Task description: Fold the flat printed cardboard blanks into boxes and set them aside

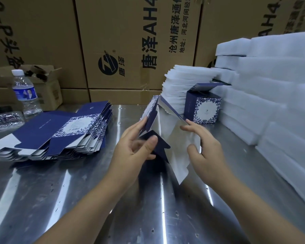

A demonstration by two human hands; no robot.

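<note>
A half-opened blue-and-white floral cardboard blank (167,131) stands tilted above the steel table (77,199), white inside facing me. My left hand (136,147) pinches its dark blue bottom flap between thumb and fingers. My right hand (202,147) holds the blank's white right panel, fingers on the inside face and thumb at its edge. A stack of flat printed blanks (60,132) lies at the left. One folded box (203,106) with its lid flap up stands behind the blank at the right.
White foam sheets (275,95) are piled along the right side and behind the folded box. A water bottle (26,93) and a crushed plastic bottle (5,118) sit at the far left. Large brown cartons (134,44) form a wall behind the table.
</note>
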